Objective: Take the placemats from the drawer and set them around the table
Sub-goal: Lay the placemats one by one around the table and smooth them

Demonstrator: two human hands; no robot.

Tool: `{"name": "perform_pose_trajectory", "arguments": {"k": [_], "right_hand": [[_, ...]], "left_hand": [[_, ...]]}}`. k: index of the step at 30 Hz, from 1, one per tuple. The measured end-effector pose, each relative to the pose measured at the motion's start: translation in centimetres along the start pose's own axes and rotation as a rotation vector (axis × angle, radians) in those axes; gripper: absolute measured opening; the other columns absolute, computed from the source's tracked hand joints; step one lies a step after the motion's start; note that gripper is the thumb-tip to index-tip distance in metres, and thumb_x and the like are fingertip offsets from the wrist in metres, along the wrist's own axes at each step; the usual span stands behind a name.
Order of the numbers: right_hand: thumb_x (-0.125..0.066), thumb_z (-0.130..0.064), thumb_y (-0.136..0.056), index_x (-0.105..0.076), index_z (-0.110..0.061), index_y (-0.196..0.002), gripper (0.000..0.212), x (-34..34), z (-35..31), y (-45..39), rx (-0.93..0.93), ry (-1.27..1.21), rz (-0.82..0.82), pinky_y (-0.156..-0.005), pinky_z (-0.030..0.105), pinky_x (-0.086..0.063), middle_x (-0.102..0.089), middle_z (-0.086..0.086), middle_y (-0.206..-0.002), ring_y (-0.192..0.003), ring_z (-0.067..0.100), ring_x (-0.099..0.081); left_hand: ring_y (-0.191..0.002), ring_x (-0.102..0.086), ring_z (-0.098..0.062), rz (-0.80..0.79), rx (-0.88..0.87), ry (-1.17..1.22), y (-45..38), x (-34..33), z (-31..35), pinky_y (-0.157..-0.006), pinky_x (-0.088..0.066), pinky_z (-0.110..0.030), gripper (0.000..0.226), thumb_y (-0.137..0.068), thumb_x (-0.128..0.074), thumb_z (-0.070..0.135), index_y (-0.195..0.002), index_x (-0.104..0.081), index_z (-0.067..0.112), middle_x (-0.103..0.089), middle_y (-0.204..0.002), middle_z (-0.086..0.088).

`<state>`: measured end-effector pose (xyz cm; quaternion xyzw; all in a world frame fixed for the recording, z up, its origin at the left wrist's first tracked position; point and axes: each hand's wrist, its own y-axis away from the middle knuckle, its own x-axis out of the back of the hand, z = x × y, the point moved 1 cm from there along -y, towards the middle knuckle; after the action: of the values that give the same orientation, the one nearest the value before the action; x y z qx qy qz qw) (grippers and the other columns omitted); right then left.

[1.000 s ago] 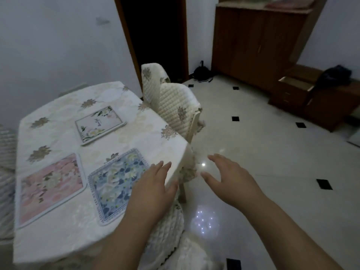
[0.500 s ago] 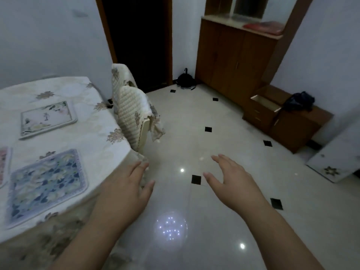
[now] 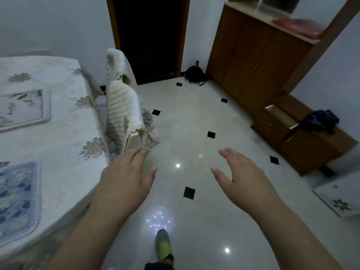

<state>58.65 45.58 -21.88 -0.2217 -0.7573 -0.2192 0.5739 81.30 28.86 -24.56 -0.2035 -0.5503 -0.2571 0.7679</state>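
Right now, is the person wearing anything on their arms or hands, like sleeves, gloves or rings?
No. Both forearms are bare all the way to the bottom of the picture, with no sleeve showing. The left hand and the right hand have no gloves, and no rings, watch or bracelet can be seen. Lower down, one foot wears a green and yellow shoe with a dark trouser leg above it.

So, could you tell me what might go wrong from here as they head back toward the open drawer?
The glossy tiled floor shows bright reflections and may be slippery under the stepping foot. The covered chair stands close beside the left hand, so its drooping fabric could snag. The open drawer juts from the low cabinet, a possible bump. Both hands, the right hand too, are empty.
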Motion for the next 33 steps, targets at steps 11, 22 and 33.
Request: {"name": "perform_pose_trajectory", "arguments": {"k": [11, 22, 33], "right_hand": [[-0.039, -0.062, -0.097, -0.028, -0.039, -0.152, 0.061, 4.0, 0.9, -21.7, 0.089, -0.032, 0.007, -0.113, 0.034, -0.032, -0.03, -0.016, -0.159, -0.144, 0.009, -0.031], [-0.045, -0.054, -0.098, -0.035, -0.034, -0.15, 0.057, 4.5, -3.8, -48.1, 0.556, -0.076, -0.094, -0.11, 0.036, -0.037, -0.036, -0.014, -0.155, -0.14, 0.013, -0.037], [-0.048, -0.055, -0.096, -0.035, -0.037, -0.148, 0.056, 3.3, -19.5, -60.4, 1.122, -0.055, -0.331, -0.106, 0.036, -0.039, -0.037, -0.015, -0.154, -0.138, 0.011, -0.037]], "left_hand": [[-0.143, -0.039, -0.016, 0.107, -0.033, 0.035, -22.3, 2.7, 3.2, -0.113, -0.037, -0.042, 0.059, -0.1, -0.04, 0.057, -0.152, -0.043, 0.03, -0.045, -0.155, 0.007], [-0.144, -0.038, -0.016, 0.191, 0.442, -0.085, -34.8, 2.4, 1.4, -0.11, -0.042, -0.042, 0.061, -0.1, -0.037, 0.058, -0.155, -0.037, 0.033, -0.041, -0.158, 0.009], [-0.148, -0.029, -0.014, 0.326, 1.06, -0.036, -36.1, 2.5, -1.3, -0.113, -0.035, -0.041, 0.06, -0.101, -0.04, 0.057, -0.157, -0.031, 0.037, -0.032, -0.163, 0.011]]}}
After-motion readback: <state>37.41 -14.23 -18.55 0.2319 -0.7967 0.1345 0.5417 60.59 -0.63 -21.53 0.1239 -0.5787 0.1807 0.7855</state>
